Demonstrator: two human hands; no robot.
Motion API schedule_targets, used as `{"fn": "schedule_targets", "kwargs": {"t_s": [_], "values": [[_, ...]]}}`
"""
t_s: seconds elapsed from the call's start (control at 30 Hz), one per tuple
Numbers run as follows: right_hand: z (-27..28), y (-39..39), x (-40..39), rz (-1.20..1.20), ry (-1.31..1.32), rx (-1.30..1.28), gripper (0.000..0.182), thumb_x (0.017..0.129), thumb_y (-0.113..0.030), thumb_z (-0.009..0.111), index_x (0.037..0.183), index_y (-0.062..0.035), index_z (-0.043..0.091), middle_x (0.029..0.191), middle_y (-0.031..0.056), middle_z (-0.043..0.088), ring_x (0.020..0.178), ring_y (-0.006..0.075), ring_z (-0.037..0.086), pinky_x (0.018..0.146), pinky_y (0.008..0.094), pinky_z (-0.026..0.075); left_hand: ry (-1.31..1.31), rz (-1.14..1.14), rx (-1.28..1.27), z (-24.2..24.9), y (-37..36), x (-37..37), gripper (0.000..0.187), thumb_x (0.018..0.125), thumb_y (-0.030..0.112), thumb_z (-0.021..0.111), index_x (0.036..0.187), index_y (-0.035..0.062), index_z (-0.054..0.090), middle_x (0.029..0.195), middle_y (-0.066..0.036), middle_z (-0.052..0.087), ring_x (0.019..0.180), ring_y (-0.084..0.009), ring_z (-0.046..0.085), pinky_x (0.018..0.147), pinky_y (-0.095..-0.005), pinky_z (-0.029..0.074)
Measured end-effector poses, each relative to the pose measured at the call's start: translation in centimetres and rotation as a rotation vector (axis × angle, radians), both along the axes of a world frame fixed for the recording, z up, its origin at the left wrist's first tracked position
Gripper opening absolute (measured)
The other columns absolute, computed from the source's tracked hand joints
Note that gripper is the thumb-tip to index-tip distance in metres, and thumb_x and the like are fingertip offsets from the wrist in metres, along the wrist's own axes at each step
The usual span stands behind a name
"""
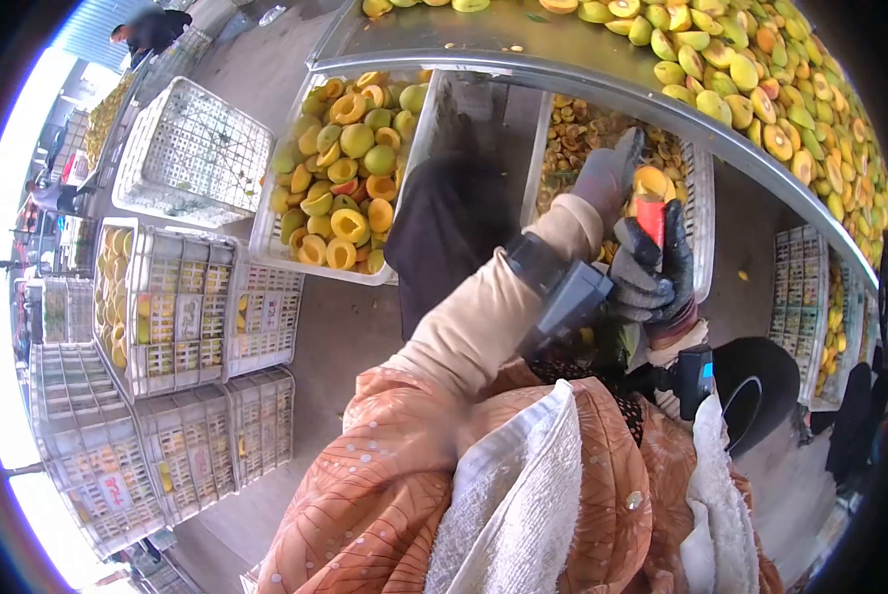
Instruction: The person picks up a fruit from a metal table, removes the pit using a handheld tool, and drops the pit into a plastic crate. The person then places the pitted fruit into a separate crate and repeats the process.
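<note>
My left hand, in a grey glove, reaches over a white crate. Its fingers are bent around the side of a yellow-orange stone fruit half, partly hidden and a little blurred. Just below it, my right hand, in a dark glove with grey fingers, is closed around a red handle. The handle's far end meets the fruit, so the tool's tip is hidden. Small brown and yellow fruit stones and scraps lie in the crate beneath both hands.
A metal table ahead bears a large heap of halved fruit. To the left stands a crate of fruit halves, with stacked crates and an upturned crate beyond. More crates are at right. Another person is far left.
</note>
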State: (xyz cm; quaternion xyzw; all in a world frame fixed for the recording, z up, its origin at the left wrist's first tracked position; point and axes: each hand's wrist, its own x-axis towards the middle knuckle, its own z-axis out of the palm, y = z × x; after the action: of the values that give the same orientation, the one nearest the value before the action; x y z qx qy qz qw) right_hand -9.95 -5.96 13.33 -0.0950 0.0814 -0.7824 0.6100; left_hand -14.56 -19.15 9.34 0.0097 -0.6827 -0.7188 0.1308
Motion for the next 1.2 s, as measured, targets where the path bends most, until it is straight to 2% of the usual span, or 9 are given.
{"fn": "schedule_targets", "kwargs": {"t_s": [0.03, 0.2, 0.27, 0.53, 0.6, 0.7, 0.87, 1.0, 1.2], "values": [[0.2, -0.2, -0.7, 0.006, 0.029, -0.048, 0.050, 0.088, -0.061, 0.033, 0.080, -0.0135, 0.045, 0.042, -0.0043, 0.030, 0.030, 0.0052, 0.027, 0.029, 0.0200, 0.023, -0.497, 0.198, -0.015, 0.2, -0.1, -1.2, 0.056, 0.086, 0.048, 0.051, 0.093, -0.0060, 0.061, 0.080, -0.011, 0.064, 0.074, -0.0227, 0.061, 0.065, -0.0332, 0.046], [-2.8, 0.3, -5.4, -0.295, -0.065, 0.164, 0.039, 0.091, -0.052, 0.040, 0.081, -0.0140, 0.044, 0.056, -0.0038, 0.035, 0.044, 0.0055, 0.035, 0.040, 0.0203, 0.027, -0.134, 0.254, 0.448, 2.8, -5.7, -0.2, 0.041, 0.083, 0.039, 0.062, 0.084, -0.0017, 0.061, 0.061, -0.004, 0.054, 0.062, -0.0129, 0.056, 0.054, -0.0262, 0.043], [-3.7, -1.1, -6.1, -0.576, 0.250, 1.036, 0.034, 0.089, -0.050, 0.045, 0.083, -0.0165, 0.046, 0.056, -0.0051, 0.034, 0.044, 0.0064, 0.032, 0.041, 0.0214, 0.025, -0.231, 0.062, 0.459, 3.0, -7.2, -1.3, 0.037, 0.080, 0.037, 0.066, 0.086, 0.0009, 0.060, 0.060, -0.002, 0.054, 0.058, -0.0106, 0.055, 0.053, -0.0240, 0.042], [-5.3, -6.5, -6.3, -1.049, 1.542, 1.183, 0.036, 0.080, -0.028, 0.064, 0.103, -0.0005, 0.058, 0.085, 0.0186, 0.064, 0.081, 0.0290, 0.061, 0.074, 0.0345, 0.046, -0.245, -0.111, 0.864, -0.1, -7.0, 0.4, 0.031, 0.087, 0.027, 0.057, 0.105, 0.0020, 0.058, 0.085, -0.003, 0.063, 0.070, -0.0150, 0.059, 0.061, -0.0285, 0.047], [-3.4, -6.5, -6.1, -0.919, 1.802, 1.402, 0.032, 0.080, -0.030, 0.064, 0.094, -0.0021, 0.061, 0.079, 0.0220, 0.062, 0.074, 0.0366, 0.059, 0.068, 0.0375, 0.047, 0.276, 0.328, -0.640, 0.9, -6.7, 2.5, 0.030, 0.084, 0.026, 0.061, 0.101, 0.0011, 0.060, 0.087, -0.004, 0.064, 0.068, -0.0160, 0.058, 0.061, -0.0276, 0.045], [-6.6, -6.2, -7.3, -0.897, 1.388, 1.371, 0.030, 0.080, -0.030, 0.064, 0.090, -0.0015, 0.062, 0.074, 0.0175, 0.063, 0.066, 0.0340, 0.060, 0.061, 0.0380, 0.046, -0.220, 0.236, 0.433, 2.7, -6.9, 2.6, 0.026, 0.079, 0.022, 0.067, 0.093, 0.0002, 0.062, 0.084, -0.006, 0.062, 0.065, -0.0153, 0.055, 0.060, -0.0274, 0.043], [-7.8, -2.1, -8.5, -0.746, 1.481, 1.486, 0.038, 0.080, -0.034, 0.064, 0.096, -0.0002, 0.060, 0.072, 0.0126, 0.062, 0.064, 0.0201, 0.060, 0.059, 0.0333, 0.046, 0.088, 0.740, -0.276, 4.2, -13.3, 6.5, 0.020, 0.081, 0.021, 0.067, 0.081, 0.0011, 0.062, 0.075, -0.002, 0.059, 0.065, -0.0089, 0.050, 0.058, -0.0251, 0.041], [-15.5, 3.9, -12.3, -0.691, 1.540, 1.672, 0.046, 0.078, -0.040, 0.065, 0.101, 0.0002, 0.060, 0.081, 0.0144, 0.065, 0.075, 0.0273, 0.062, 0.067, 0.0364, 0.047, -0.244, 1.069, -1.012, 0.4, -24.5, 11.8, 0.034, 0.076, 0.032, 0.069, 0.088, 0.0004, 0.063, 0.087, -0.016, 0.063, 0.079, -0.0281, 0.059, 0.073, -0.0353, 0.046], [-6.7, 2.2, -5.0, -0.417, 1.739, 1.496, 0.039, 0.079, -0.038, 0.062, 0.104, -0.0079, 0.061, 0.092, 0.0186, 0.063, 0.085, 0.0336, 0.060, 0.076, 0.0394, 0.047, -0.599, 0.486, -1.379, -11.0, -31.8, 19.3, 0.049, 0.071, 0.042, 0.070, 0.108, 0.0122, 0.060, 0.101, -0.019, 0.059, 0.095, -0.0338, 0.055, 0.082, -0.0403, 0.044]]}}
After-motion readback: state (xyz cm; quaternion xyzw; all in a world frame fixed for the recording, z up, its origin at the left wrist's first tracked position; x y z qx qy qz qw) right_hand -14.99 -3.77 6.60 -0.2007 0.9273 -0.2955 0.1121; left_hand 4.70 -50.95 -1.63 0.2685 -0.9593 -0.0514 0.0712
